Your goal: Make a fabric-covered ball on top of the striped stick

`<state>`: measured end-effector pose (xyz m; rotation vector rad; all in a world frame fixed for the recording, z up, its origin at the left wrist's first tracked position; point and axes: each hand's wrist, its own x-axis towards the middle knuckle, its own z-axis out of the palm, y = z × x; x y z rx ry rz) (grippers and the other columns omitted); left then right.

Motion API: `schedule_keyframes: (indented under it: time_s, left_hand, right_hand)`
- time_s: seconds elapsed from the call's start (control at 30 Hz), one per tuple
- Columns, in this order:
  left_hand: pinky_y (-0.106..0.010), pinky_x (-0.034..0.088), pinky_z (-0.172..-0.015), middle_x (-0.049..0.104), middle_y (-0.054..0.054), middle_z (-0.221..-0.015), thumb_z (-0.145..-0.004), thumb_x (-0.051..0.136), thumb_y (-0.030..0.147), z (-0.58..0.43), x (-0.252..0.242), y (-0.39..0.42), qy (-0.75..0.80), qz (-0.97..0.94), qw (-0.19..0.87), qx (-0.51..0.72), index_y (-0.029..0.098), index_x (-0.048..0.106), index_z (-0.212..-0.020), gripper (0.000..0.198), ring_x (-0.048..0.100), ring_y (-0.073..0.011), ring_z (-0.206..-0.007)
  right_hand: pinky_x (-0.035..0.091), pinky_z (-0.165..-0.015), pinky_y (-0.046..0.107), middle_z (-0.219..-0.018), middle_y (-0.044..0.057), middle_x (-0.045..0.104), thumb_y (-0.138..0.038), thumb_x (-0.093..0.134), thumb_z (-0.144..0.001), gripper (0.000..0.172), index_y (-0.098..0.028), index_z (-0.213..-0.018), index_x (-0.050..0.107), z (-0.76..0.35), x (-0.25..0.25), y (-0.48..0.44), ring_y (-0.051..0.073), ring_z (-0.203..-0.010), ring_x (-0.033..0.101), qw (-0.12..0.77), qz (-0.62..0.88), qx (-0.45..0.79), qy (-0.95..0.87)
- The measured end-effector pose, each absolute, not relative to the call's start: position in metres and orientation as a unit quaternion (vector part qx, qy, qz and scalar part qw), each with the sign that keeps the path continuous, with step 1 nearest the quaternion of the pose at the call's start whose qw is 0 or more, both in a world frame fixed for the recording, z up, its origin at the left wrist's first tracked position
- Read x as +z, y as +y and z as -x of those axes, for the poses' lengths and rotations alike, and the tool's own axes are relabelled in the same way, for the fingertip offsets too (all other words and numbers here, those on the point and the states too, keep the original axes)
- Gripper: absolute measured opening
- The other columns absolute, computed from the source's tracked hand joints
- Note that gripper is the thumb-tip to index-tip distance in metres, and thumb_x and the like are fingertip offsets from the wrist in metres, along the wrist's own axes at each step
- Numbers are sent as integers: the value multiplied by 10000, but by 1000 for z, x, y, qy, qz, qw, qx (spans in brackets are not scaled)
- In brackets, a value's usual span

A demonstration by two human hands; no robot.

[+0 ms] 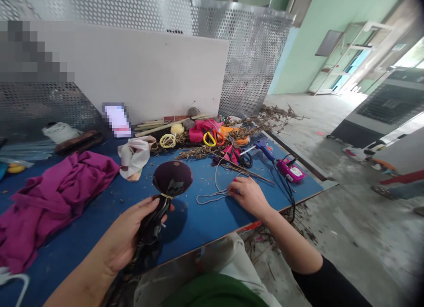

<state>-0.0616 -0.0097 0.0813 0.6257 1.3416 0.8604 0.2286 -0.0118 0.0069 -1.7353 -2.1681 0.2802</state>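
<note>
My left hand (pixel 124 232) is closed round the gathered neck of a dark fabric-covered ball (pixel 172 176). The round end points up and away from me, and a thin yellowish tie (pixel 166 196) circles the neck just beneath it. Loose dark, shiny material (pixel 149 229) trails below that hand. On the blue table (pixel 195 229), the fingertips of my right hand (pixel 249 194) pinch a thin grey cord (pixel 209 196). Part of the cord lies in a loop to the left of those fingers. Where the fingertips meet it, the cord is partly hidden.
A crumpled magenta cloth (pixel 62 196) covers the left side, near a whitish cloth (pixel 135 154). Behind my hands lie yellow-handled scissors (pixel 209 139), dried stems (pixel 195 153) and yellow cord (pixel 168 141). A blue glue gun (pixel 265 149) and a magenta box (pixel 291 171) sit right. A white panel (pixel 155 73) stands behind.
</note>
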Motion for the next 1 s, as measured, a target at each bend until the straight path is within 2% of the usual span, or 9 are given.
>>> schedule_keyframes:
  time_s: [0.2, 0.37, 0.5, 0.6, 0.67, 0.8, 1.0]
  left_hand:
    - [-169, 518, -446, 717, -82, -793, -834, 585, 88, 64, 81, -15, 588, -280, 665, 365, 118, 692, -922, 142, 637, -113, -534]
    - [-152, 500, -441, 710, -73, -765, -837, 584, 90, 62, 84, -19, 576, -269, 677, 371, 116, 692, -900, 128, 625, -98, -524]
    - [-142, 482, -427, 709, -77, -769, -857, 562, 99, 61, 83, -20, 566, -273, 685, 369, 108, 687, -907, 135, 616, -91, -522]
    - [-152, 501, -449, 711, -85, -775, -856, 563, 100, 58, 82, -20, 557, -273, 693, 367, 105, 685, -888, 126, 623, -97, -535]
    - [-159, 511, -466, 714, -89, -777, -859, 570, 119, 54, 82, -20, 547, -270, 702, 367, 106, 686, -874, 118, 630, -103, -548]
    - [-163, 518, -497, 721, -89, -784, -879, 574, 190, 47, 78, -19, 525, -270, 720, 365, 106, 696, -864, 149, 632, -102, -564]
    - [-192, 518, -525, 706, -71, -749, -901, 554, 355, 34, 74, -23, 484, -252, 761, 350, 104, 708, -829, 303, 615, -113, -560]
  right_hand:
    - [331, -739, 287, -838, 38, 624, -169, 549, -897, 139, -197, -809, 652, -225, 0, -9, 182, -828, 554, 184, 604, 108, -768]
    - [372, -771, 310, -884, 78, 624, -138, 466, -898, 130, -180, -834, 570, -225, 0, -9, 211, -852, 546, 247, 615, 115, -740]
    - [427, -740, 286, -834, 50, 646, -168, 402, -927, 144, -192, -849, 521, -222, 7, -17, 182, -790, 584, 296, 608, 143, -723]
    - [462, -687, 254, -737, 5, 626, -250, 401, -953, 163, -197, -839, 504, -219, 22, -27, 145, -697, 606, 370, 575, 234, -691]
    - [458, -597, 234, -666, -32, 578, -289, 466, -927, 143, -192, -839, 523, -217, 36, -33, 117, -571, 579, 403, 551, 331, -652]
    - [359, -433, 194, -625, -66, 512, -262, 534, -881, 85, -196, -860, 584, -205, 65, -44, 70, -423, 459, 349, 529, 433, -641]
    - [432, -668, 197, -797, -42, 661, -130, 538, -885, 110, -218, -877, 604, -164, 93, -45, 94, -703, 587, 318, 416, 399, -753]
